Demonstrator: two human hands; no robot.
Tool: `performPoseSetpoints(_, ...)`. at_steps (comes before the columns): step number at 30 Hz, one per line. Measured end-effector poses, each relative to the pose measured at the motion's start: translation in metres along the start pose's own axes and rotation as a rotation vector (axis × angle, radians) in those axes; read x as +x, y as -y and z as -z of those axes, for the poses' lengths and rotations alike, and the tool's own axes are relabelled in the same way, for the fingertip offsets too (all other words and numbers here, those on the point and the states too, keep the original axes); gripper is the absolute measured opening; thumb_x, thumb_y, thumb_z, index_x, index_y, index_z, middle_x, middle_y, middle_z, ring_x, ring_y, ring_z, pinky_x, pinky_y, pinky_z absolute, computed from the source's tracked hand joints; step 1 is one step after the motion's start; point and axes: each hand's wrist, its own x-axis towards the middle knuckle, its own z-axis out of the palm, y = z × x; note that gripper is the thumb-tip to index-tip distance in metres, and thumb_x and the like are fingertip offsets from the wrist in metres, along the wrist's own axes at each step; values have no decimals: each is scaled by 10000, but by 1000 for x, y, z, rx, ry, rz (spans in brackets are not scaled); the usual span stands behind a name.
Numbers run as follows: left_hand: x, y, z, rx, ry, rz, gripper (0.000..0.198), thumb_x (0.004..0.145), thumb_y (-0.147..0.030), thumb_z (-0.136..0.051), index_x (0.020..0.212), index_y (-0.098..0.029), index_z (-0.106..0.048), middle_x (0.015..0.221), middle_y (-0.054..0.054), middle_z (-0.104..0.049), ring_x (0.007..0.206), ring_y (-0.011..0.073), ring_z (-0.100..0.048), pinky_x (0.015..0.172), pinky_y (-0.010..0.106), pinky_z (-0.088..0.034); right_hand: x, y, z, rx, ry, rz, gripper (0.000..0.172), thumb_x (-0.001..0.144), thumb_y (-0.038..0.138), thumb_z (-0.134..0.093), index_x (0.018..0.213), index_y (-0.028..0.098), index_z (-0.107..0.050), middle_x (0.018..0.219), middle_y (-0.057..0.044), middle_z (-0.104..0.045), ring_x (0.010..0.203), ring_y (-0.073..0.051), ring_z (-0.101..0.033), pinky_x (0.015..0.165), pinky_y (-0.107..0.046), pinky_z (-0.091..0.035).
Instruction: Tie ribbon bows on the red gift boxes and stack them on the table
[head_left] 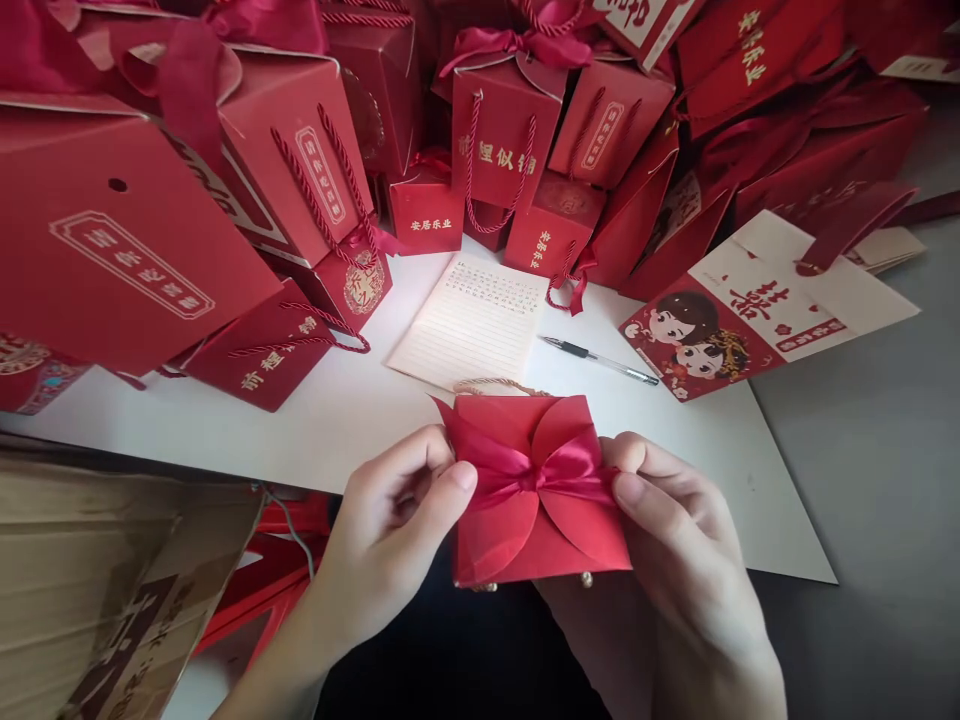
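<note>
Head cam: the lined paper lies on the white table, w/ rows of tiny writing up top. On the near side of the paper you hold up a red gift box. Its flaps fold in like petals, w/ a shiny pink bow tied over them. The tan cord of the box shows right at the paper's near edge. Gold beads peek out at the box's bottom.

Your L hand is nearer you than the paper, off to its left. Thumb + fingers are pinched together on the bow's L side; can't tell if they press the box edge too. Your R hand is nearer you than the paper, off to its right. Thumb + pointer are pinched on the bow's R end, other fingers curled.

Just right of the paper, a clear pen w/ a black grip lies on the table. Farther right, a cartoon box, white + red, sits at a slant. Behind the paper there's a tall box w/ rope handles + gold letters. Behind and left of the paper is a sm. box, red w/ gold letters. Far left of the paper is a big box w/ a round hole. Far left + nearer you than the paper: brown cardboard.
</note>
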Motion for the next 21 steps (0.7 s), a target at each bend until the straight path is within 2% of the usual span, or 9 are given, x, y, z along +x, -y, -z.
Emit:
performPoseSetpoints(8, 4, 1, 3, 49, -16, -1, 352, 804, -348, -492, 537, -206, -313, 483, -38, -258, 436, 98, -251, 384, 232, -243, 8, -1, 0, -60, -14, 18, 321, 788, 435, -558, 614, 216, -401, 561, 30, -334, 471, -108, -300, 414, -238, -266)
performPoseSetpoints(13, 6, 2, 5, 45, -24, -24, 345, 788, -330, -503, 526, -207, -315, 463, -41, -252, 420, 97, -230, 368, 235, -231, 10, -5, 4, -88, -25, 27, 317, 786, 431, -556, 603, 222, -404, 523, 37, -323, 468, -113, -283, 430, -240, -259)
performPoseSetpoints(18, 7, 3, 5, 4, 3, -40, 332, 806, -285, -484, 536, -201, -310, 477, -44, -261, 422, 92, -235, 376, 236, -226, 12, -7, 2, 87, 8, -11, 321, 774, 394, -583, 576, 216, -404, 502, 54, -293, 427, -93, -226, 412, -231, -221)
performPoseSetpoints(21, 6, 5, 5, -22, -20, -20, 335, 823, -293, -474, 547, -199, -309, 504, -40, -268, 446, 95, -253, 397, 237, -239, 12, -7, 3, 134, 27, -2, 321, 778, 369, -594, 568, 210, -411, 497, 54, -306, 430, -93, -229, 418, -229, -219)
